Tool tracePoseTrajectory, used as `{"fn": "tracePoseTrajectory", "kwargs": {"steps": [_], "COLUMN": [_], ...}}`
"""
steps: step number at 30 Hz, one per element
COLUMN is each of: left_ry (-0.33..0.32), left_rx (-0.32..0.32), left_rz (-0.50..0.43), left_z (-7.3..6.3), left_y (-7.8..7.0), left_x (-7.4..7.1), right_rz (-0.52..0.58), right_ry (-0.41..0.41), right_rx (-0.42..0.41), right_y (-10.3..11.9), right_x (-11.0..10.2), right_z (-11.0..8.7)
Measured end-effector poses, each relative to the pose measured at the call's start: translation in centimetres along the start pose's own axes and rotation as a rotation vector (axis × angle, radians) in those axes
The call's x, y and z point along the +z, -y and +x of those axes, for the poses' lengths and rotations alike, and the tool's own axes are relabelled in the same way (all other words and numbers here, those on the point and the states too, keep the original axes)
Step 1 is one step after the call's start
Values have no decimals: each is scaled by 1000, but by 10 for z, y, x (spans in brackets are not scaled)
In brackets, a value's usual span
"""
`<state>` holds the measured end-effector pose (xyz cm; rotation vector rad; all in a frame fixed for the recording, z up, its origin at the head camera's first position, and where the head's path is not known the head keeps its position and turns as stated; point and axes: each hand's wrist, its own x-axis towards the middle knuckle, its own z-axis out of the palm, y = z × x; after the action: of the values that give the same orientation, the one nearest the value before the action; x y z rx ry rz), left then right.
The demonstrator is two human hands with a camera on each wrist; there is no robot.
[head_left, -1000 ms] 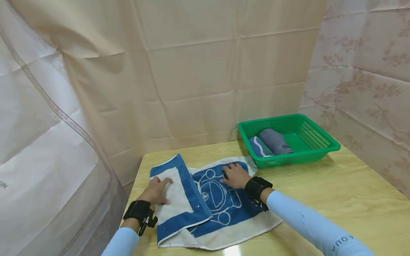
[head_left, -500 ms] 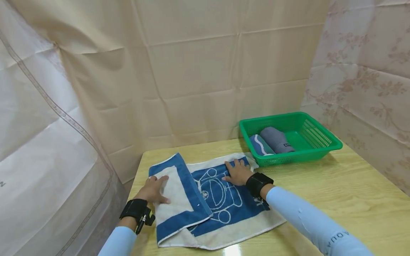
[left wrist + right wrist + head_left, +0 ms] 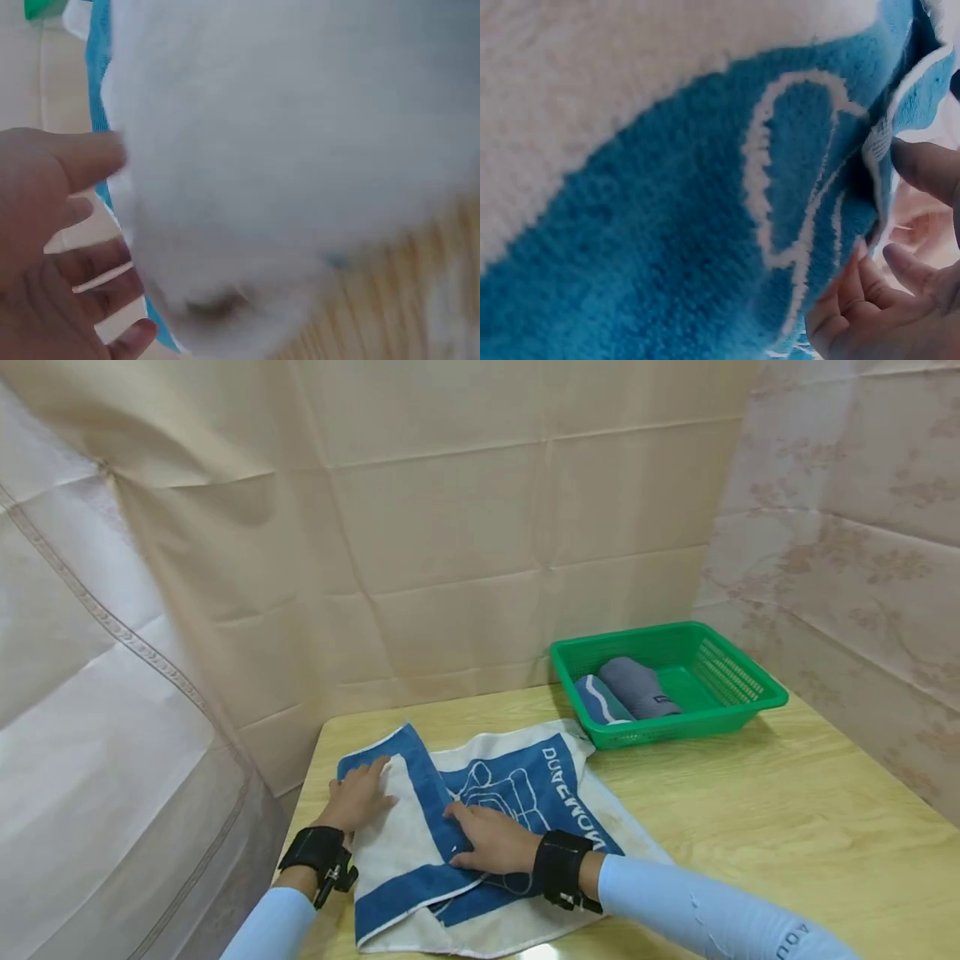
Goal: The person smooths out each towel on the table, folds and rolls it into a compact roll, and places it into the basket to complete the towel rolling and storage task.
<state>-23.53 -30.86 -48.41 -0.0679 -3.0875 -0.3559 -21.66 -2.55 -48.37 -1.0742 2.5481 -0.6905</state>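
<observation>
A blue and white towel [image 3: 592,814] with a white line drawing and lettering lies on the table, its left part folded over as a flap [image 3: 408,831]. My left hand [image 3: 356,797] rests on the flap's left side, fingers spread; in the left wrist view the left hand [image 3: 45,247] is beside the blurred white cloth [image 3: 262,135]. My right hand [image 3: 495,842] touches the flap's right edge near the middle of the towel. In the right wrist view, the right hand [image 3: 900,307] has its thumb and fingers apart at the towel's edge [image 3: 881,165].
A green plastic basket [image 3: 738,714] stands at the back right, close to the towel's far corner. Inside it lie a rolled grey towel [image 3: 637,685] and a blue-green roll [image 3: 602,700] with a white stripe. Cloth curtains [image 3: 450,527] hang behind the wooden table [image 3: 750,810].
My right hand has moved left and nearer from the towel's far right part to the flap's edge, uncovering the lettering. My left hand has slid slightly up the flap.
</observation>
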Motion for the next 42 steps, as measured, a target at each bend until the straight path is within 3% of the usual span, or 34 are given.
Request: {"fn": "tracePoseTrajectory", "kwargs": {"steps": [3,6,10,14,16,21,23,25,30,33,37,42], "left_ry": [-5,4,51,73,32,-236,-305,-284,-7,86,41,-120], "left_rx": [15,31,-3,-45,-38,39,71,94,78,40,54,90], "left_rz": [14,27,21,-38,-61,-106,-124,-126,-45,-28,-45,-67], "left_z": [5,10,16,15,13,13,17,22,27,28,31,35], "left_y": [-6,-12,-15,-16,-18,-32,-40,-45,-42,-38,-40,-43], "left_x": [4,7,11,8,4,-12,-18,-20,0,14,19,9], "right_rz": [33,-4,-19,84,123,192,227,247,255,221,179,208], "right_ry": [12,-17,-77,-82,-69,-65,-80,-93,-32,41,110,127], "right_rx": [-23,-80,-164,-197,-213,-273,-292,-303,-276,-252,-207,-179], "right_y": [3,3,5,8,10,11,11,12,8,1,-11,-15], "right_x": [1,3,3,1,-2,-20,-31,-41,-43,-31,-18,-17], "right_z": [-2,-5,-11,-15,-18,-33,-42,-50,-59,-62,-68,-73]}}
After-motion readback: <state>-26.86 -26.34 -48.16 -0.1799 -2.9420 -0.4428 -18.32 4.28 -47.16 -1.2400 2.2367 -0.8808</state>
